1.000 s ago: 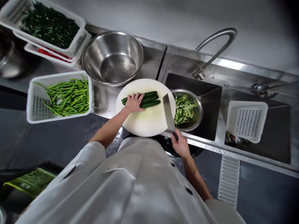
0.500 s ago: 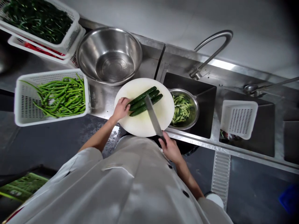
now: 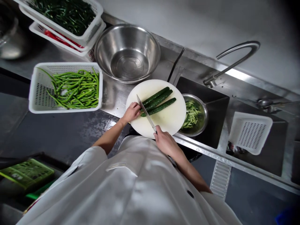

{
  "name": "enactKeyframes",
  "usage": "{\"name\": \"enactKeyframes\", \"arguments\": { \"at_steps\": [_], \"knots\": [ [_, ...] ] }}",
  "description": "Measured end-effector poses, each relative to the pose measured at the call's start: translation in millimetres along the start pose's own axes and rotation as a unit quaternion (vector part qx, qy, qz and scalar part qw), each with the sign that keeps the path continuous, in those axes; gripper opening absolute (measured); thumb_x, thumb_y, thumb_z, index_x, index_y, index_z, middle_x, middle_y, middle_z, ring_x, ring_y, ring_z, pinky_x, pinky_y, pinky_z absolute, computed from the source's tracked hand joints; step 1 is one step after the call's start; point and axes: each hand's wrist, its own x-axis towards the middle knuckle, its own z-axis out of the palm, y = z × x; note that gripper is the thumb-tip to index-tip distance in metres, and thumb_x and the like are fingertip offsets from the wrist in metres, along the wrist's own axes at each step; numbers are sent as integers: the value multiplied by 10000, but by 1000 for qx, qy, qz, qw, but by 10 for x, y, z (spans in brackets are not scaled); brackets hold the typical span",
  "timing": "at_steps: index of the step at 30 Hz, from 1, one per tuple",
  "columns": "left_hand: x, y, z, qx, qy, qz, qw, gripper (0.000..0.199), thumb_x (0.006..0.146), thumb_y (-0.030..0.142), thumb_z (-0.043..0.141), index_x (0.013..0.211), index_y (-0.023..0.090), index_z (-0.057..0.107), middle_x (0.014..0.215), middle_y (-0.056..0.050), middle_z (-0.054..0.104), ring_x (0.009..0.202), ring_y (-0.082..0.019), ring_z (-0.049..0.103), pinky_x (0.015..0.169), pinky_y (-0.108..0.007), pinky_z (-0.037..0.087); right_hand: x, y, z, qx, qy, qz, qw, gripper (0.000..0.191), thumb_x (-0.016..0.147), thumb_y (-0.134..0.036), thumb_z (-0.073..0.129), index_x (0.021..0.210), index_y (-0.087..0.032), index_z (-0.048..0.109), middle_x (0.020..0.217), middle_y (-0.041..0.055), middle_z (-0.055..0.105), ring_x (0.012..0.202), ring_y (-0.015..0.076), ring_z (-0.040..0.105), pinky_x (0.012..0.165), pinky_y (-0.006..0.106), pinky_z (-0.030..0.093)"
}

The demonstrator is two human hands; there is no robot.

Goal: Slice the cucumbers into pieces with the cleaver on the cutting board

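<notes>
Several dark green cucumbers point(image 3: 159, 99) lie side by side, slanted, on a round white cutting board point(image 3: 164, 125). My left hand point(image 3: 132, 112) is closed on their left ends at the board's left edge. My right hand point(image 3: 164, 140) grips the handle of a knife point(image 3: 146, 113) near the board's front edge. The blade lies across the cucumbers' left ends, close beside my left fingers, with its tip pointing up and left. Right of the board, a steel bowl point(image 3: 205, 120) holds cut green pieces point(image 3: 192, 115).
A large steel basin point(image 3: 128, 53) stands behind the board. A white basket point(image 3: 35, 93) of long green peppers is at left, below stacked baskets point(image 3: 99, 12). At right are sinks point(image 3: 217, 115), a faucet point(image 3: 236, 62) and a white basket point(image 3: 250, 132).
The knife has moved from the middle of the cucumbers to their left ends, beside my left hand. The front cucumber now lies slightly apart from the others. The camera view has shifted.
</notes>
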Motion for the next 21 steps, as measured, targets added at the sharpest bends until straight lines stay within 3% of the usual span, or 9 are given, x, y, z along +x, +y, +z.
{"name": "enactKeyframes", "arguments": {
  "at_steps": [5,10,14,17,21],
  "knots": [
    [0,-5,24,-10,14,1,1000,166,939,210,490,1040,191,621,1122,-129,573,1047,-268,535,982,-439,525,143,-51,-13,-10,-6,0,1000,295,1101,-268,379,1377,-179,436,1045,155,754,958,306,708,695,317,338],
    [-46,118,18,-8,-11,-36,999,171,913,207,525,1056,176,614,1111,-134,582,1075,-273,553,1019,-434,520,524,49,391,-12,20,0,1000,319,1104,-263,350,1378,-136,453,1012,162,765,909,284,717,694,313,362],
    [-129,395,67,13,-10,-111,994,575,827,314,701,1316,69,524,1374,-237,512,1252,-350,506,1130,-489,469,729,197,686,6,88,-41,995,330,1078,-279,365,1338,-132,504,895,128,769,804,262,700,670,302,385],
    [-88,585,103,45,-8,-189,981,672,834,243,677,1422,17,444,1423,-273,484,1266,-364,513,1135,-491,455,738,362,771,74,147,-81,983,344,1047,-342,377,1285,-167,553,806,87,749,724,259,678,657,307,420],
    [135,615,51,95,-19,-261,961,487,900,210,594,1367,93,523,1301,-216,564,1205,-360,547,983,-468,525,523,646,865,182,205,-90,957,387,1040,-493,353,1199,-214,569,776,57,727,678,248,680,658,324,494]
  ]
}}
